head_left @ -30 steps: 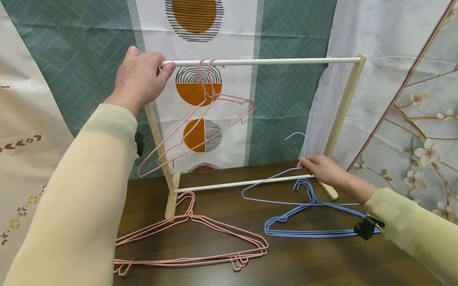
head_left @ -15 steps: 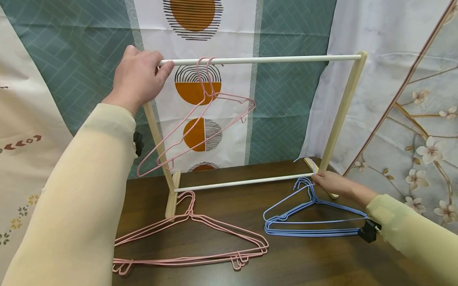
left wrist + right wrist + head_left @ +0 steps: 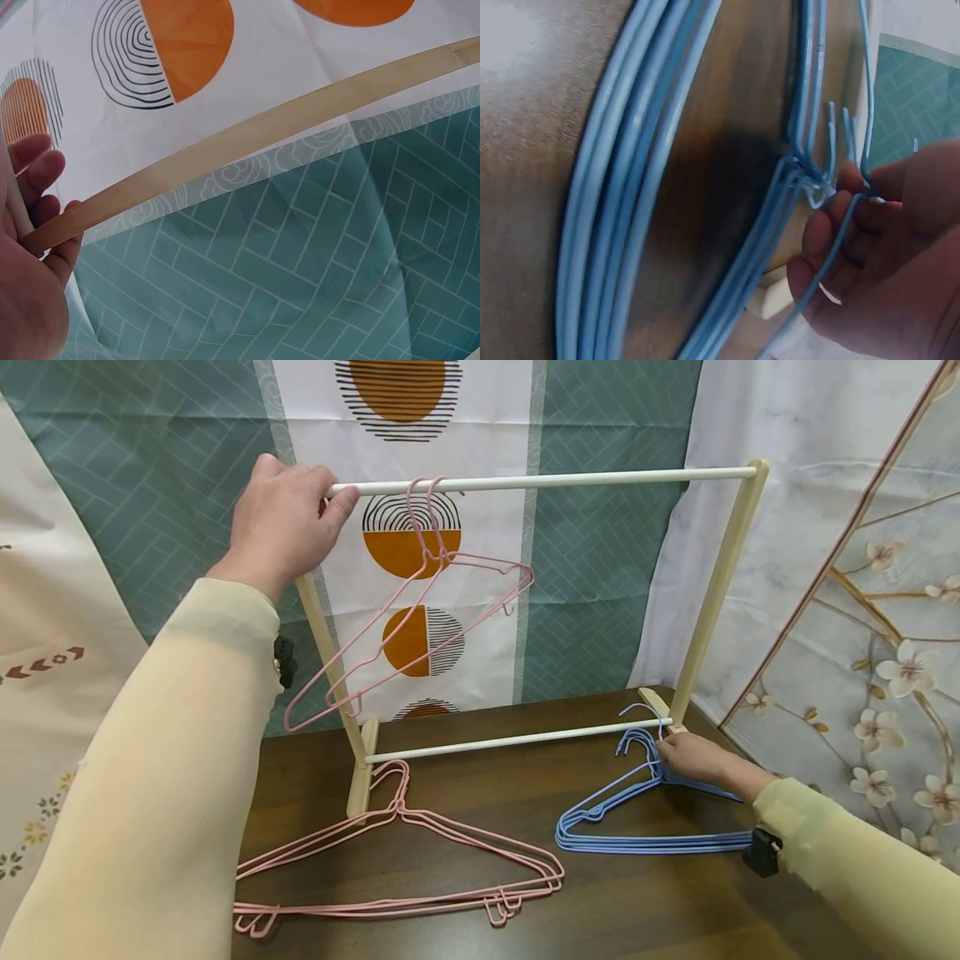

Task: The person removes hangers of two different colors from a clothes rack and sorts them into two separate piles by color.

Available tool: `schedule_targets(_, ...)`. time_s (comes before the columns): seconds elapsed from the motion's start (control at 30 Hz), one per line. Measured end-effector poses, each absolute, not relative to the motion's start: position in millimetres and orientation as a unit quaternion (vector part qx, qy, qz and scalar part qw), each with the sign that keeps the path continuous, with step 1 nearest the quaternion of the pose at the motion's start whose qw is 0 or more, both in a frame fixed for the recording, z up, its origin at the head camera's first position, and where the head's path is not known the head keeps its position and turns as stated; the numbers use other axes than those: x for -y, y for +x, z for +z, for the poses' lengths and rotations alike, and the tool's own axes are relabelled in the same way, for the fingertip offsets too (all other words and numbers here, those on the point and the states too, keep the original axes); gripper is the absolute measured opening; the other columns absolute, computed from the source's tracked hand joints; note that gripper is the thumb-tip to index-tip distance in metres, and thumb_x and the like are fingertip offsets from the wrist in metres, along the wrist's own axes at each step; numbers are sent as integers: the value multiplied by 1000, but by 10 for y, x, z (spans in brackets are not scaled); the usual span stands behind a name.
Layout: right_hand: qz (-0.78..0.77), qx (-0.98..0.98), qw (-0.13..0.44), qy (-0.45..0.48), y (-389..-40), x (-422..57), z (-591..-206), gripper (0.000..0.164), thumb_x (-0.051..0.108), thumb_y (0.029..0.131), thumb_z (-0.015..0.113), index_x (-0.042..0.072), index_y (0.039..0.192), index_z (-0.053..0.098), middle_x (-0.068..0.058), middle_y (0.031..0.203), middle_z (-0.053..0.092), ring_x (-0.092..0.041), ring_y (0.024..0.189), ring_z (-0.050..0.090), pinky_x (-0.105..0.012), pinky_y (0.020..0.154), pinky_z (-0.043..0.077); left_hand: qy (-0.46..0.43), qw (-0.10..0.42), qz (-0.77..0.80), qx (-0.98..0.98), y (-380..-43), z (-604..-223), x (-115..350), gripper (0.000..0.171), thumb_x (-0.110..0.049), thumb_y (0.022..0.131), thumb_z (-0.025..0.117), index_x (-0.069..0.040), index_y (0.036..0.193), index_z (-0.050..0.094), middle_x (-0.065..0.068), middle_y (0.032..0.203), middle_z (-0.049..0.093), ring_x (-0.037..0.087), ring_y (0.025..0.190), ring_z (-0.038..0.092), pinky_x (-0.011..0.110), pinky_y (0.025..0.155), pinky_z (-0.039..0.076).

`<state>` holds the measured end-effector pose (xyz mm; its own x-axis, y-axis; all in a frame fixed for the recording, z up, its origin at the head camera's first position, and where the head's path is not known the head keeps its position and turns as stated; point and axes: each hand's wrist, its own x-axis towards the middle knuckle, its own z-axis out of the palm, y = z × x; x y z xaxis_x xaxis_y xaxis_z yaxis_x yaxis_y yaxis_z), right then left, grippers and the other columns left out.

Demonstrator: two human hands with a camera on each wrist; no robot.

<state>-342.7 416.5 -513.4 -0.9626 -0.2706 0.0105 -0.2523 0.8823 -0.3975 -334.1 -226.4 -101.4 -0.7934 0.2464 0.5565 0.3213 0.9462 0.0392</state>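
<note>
My left hand [image 3: 288, 522] grips the left end of the rack's white top rail [image 3: 570, 482], where the wooden upright [image 3: 225, 146] meets it. Two pink hangers [image 3: 431, 556] hang from that rail, to the right of the hand. Low at the right, my right hand [image 3: 693, 756] pinches a blue hanger at its neck, just under the hook [image 3: 642, 706]. This hanger lies right over a stack of several blue hangers [image 3: 648, 843] on the table. In the right wrist view the fingers [image 3: 821, 232] curl round its wire [image 3: 829, 262], beside the stacked hangers' necks.
Several pink hangers [image 3: 401, 860] lie stacked on the brown table [image 3: 600, 910] at the front left. The rack's lower rail [image 3: 517, 741] and its wooden feet [image 3: 362, 781] stand behind both stacks. Patterned cloths [image 3: 600, 593] hang close behind the rack.
My right hand has lowered the blue hanger from near the lower rail down onto the blue stack. The left hand keeps its grip on the rail.
</note>
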Motion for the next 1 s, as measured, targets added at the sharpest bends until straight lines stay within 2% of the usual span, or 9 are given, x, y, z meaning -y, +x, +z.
schedule_targets(0.13,-188,-976,-14,-111,-2945,-3740,-4638,41,32,112,52,21,73,53,3,66,47,-17,58,43,-37,59,33,-150,287,-66,944,-3334,-1010,2272,57,-51,119,35,-1,113,63,20,105,61,44,120,39,52,83,35)
schedule_targets(0.27,-180,-980,-24,-79,-2589,-3403,-4255,37,29,109,64,18,76,51,3,67,46,-16,60,43,-35,58,31,-150,288,-66,944,-3324,-1007,2277,58,-51,119,35,-1,114,63,20,105,61,45,120,40,52,84,35)
schedule_targets(0.43,-158,-986,-14,-49,-2498,-3327,-4163,31,27,109,64,15,81,56,1,71,49,-17,63,47,-36,59,35,-151,286,-67,944,-3316,-998,2270,58,-51,119,34,-1,113,62,20,105,61,45,120,40,53,84,35)
schedule_targets(0.57,-163,-986,-25,-36,-2512,-3251,-4020,23,27,109,64,9,96,70,-3,80,63,-22,71,58,-41,61,44,-151,286,-67,944,-3313,-994,2266,58,-51,119,34,-1,113,62,21,106,61,45,121,39,54,86,35)
schedule_targets(0.73,-190,-978,-63,-57,-2565,-2990,-3666,31,30,113,63,2,119,74,-11,100,75,-29,86,69,-52,73,54,-148,292,-65,943,-3309,-990,2275,58,-51,119,35,-1,112,62,21,106,61,45,122,40,54,86,36)
schedule_targets(0.9,-215,-967,-96,-92,-2590,-2702,-3350,36,34,115,61,2,125,74,-15,111,77,-34,100,72,-58,88,54,-150,287,-69,944,-3310,-991,2273,58,-51,119,35,-1,112,63,21,105,61,45,121,40,54,85,36)
schedule_targets(1.0,-225,-965,-98,-97,-2579,-2538,-3187,41,39,115,59,4,131,73,-17,120,76,-37,111,71,-60,94,53,-151,282,-68,945,-3313,-1001,2264,58,-51,119,34,0,115,63,21,105,61,45,123,40,55,86,38)
